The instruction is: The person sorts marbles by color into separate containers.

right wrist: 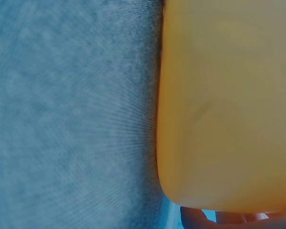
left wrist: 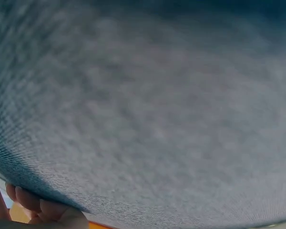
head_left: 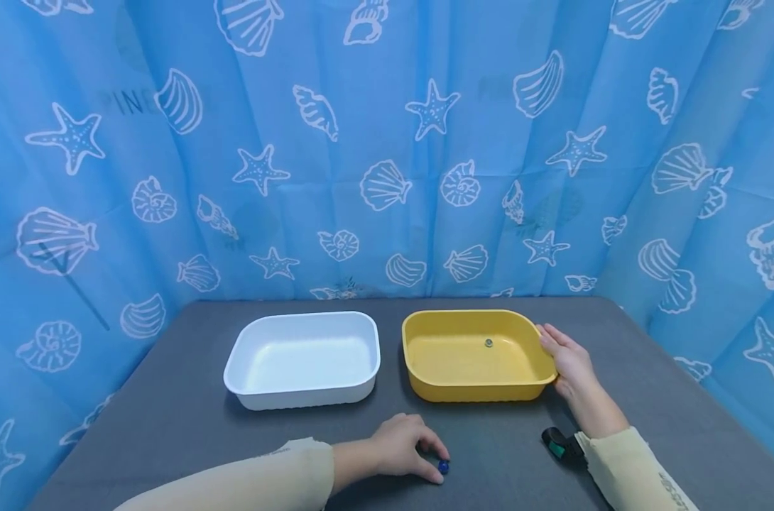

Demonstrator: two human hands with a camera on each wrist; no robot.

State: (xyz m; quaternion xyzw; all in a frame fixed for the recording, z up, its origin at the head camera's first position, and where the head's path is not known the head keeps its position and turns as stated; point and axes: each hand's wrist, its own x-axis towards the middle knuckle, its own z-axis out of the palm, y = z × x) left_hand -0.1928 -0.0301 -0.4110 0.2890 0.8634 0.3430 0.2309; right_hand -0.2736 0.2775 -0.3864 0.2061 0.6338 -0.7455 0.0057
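Observation:
Low over the dark table, my left hand pinches a small round blue marble between thumb and fingertips. In the left wrist view, curled fingers show only at the lower left corner, and the marble is hidden. My right hand grips the right end of a yellow plastic tub at its rim. One small greenish marble lies inside that tub, toward its back. The tub's smooth outer wall fills the right of the right wrist view, with fingers at the bottom edge.
A white tub stands left of the yellow one, a narrow gap between them. Near my right sleeve is a black strapped device with a green patch. Behind the grey table hangs a blue seashell-print curtain.

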